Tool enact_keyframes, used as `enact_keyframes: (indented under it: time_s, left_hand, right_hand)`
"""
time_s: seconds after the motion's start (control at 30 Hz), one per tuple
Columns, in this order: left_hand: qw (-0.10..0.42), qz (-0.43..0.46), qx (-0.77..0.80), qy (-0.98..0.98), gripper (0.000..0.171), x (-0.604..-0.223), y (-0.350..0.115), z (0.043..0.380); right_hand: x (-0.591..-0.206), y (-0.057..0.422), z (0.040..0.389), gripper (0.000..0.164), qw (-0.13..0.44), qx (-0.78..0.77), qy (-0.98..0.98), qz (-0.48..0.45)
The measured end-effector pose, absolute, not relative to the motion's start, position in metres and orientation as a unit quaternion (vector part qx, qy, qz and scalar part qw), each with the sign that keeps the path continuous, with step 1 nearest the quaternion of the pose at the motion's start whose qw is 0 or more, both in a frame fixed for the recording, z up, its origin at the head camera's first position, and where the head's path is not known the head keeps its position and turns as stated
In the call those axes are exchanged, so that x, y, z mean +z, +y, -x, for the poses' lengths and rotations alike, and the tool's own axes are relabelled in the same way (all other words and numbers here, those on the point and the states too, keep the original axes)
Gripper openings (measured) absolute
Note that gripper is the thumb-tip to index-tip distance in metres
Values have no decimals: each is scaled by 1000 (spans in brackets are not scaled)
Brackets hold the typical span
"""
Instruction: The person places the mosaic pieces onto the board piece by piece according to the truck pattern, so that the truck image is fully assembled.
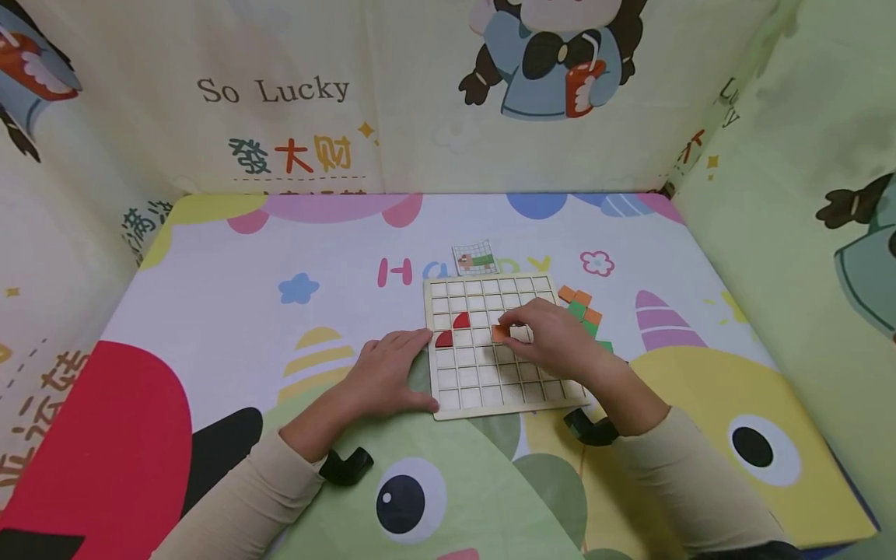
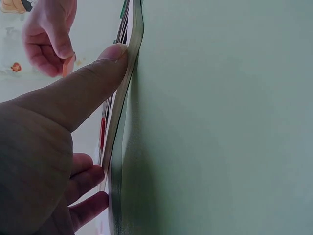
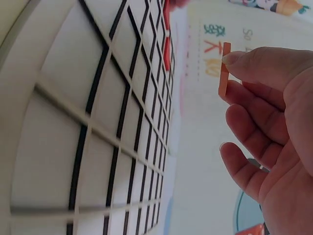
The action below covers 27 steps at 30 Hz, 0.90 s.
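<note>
A wooden grid board (image 1: 483,377) lies on the table, with two red quarter-round tiles (image 1: 444,339) set in cells near its left side. My right hand (image 1: 553,334) pinches an orange square tile (image 1: 500,334) between thumb and index finger, over the middle of the board. In the right wrist view the orange tile (image 3: 224,71) stands on edge in the fingertips, apart from the grid. The left hand (image 1: 392,373) rests along the board's left edge, fingers spread. Its thumb (image 2: 93,81) touches the near edge in the left wrist view.
Several orange and green tiles (image 1: 585,313) lie just right of the board, partly behind the right forearm. A small pattern card (image 1: 475,258) with a gridded picture lies beyond the board's far edge. Printed cloth walls (image 1: 420,148) enclose the table's back and sides.
</note>
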<state>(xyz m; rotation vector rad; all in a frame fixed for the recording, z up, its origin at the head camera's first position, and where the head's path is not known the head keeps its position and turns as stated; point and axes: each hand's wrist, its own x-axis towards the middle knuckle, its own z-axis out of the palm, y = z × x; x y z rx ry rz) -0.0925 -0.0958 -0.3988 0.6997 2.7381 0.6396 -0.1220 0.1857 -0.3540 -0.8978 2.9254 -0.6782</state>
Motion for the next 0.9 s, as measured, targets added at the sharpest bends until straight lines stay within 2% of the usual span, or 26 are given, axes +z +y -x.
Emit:
enact_keyframes:
  time_s: [0.33,0.9]
  left_hand:
    - [124,-237,219,938,105,-397,-95,92]
    - [118,-236,223,938,104,-396,-95,91]
  right_hand:
    - [-358,166,123,20,52,-208,933,289]
    - [-367,137,126,24,88,-196,925,312]
